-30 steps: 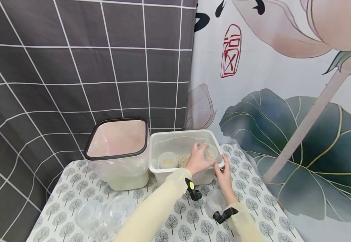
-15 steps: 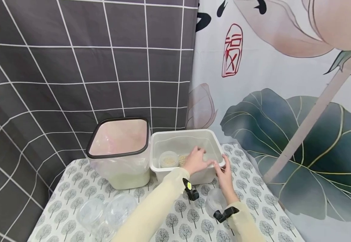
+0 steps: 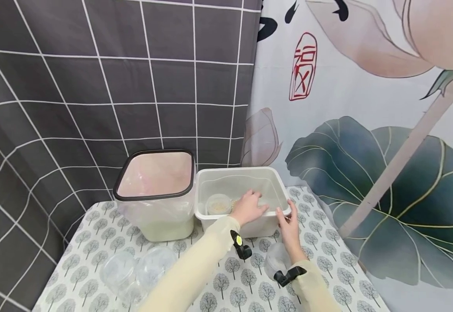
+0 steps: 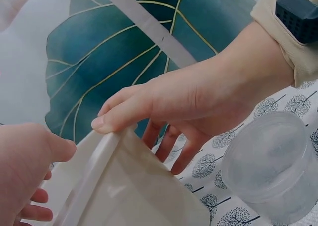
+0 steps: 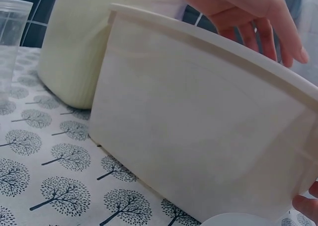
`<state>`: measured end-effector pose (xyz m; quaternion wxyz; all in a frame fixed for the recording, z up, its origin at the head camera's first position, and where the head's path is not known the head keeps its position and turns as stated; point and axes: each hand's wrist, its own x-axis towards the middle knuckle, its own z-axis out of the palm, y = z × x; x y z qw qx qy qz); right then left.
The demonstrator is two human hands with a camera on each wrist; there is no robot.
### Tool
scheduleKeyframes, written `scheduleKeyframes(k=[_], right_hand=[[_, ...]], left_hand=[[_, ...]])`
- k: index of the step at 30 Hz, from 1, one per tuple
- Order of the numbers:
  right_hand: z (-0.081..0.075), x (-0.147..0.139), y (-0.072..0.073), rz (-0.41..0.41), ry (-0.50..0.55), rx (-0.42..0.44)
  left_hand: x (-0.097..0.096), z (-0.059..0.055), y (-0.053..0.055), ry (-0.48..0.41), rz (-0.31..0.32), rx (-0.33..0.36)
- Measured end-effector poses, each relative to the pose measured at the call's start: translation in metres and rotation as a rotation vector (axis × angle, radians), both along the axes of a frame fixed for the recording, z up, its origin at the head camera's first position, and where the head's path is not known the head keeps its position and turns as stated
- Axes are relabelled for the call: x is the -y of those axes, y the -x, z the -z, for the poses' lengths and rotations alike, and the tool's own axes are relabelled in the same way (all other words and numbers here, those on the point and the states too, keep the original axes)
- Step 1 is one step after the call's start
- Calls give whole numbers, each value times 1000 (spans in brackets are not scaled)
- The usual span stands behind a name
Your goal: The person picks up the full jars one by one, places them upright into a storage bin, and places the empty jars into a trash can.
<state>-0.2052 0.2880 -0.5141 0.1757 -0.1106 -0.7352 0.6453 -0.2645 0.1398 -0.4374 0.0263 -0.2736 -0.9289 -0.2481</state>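
A white rectangular plastic bin stands on the table. My left hand reaches over its front rim with fingers loosely spread, and nothing shows in its grasp. In the right wrist view the left hand hangs above the rim, fingers apart. My right hand holds the bin's front right corner; in the left wrist view its thumb lies on the rim and its fingers are against the outer wall. Inside, at the left, sits a round clear tub with pale contents. Beans beside it are mostly hidden by the left hand.
A lined trash can with a black rim stands left of the bin. Clear round containers lie at the front left. Another clear tub is by the right forearm. A tree-print cloth covers the table.
The left hand has let go of a clear tub of beans at the bin's right side, which no longer shows. That hand has moved left and opened. The right hand stays at the corner.
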Motion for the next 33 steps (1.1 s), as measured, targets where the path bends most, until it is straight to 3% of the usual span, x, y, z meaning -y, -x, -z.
scheduleKeyframes(k=[16,25,33], right_hand=[[-1,3,-4,10,-48,4],[-12,11,-8,189,-290,-32],[-14,18,-15,309,-529,-181]], left_hand=[[18,-4,-12,-4,5,-56],[33,-7,-18,-68,26,-64],[48,-12,-24,-117,25,-76]])
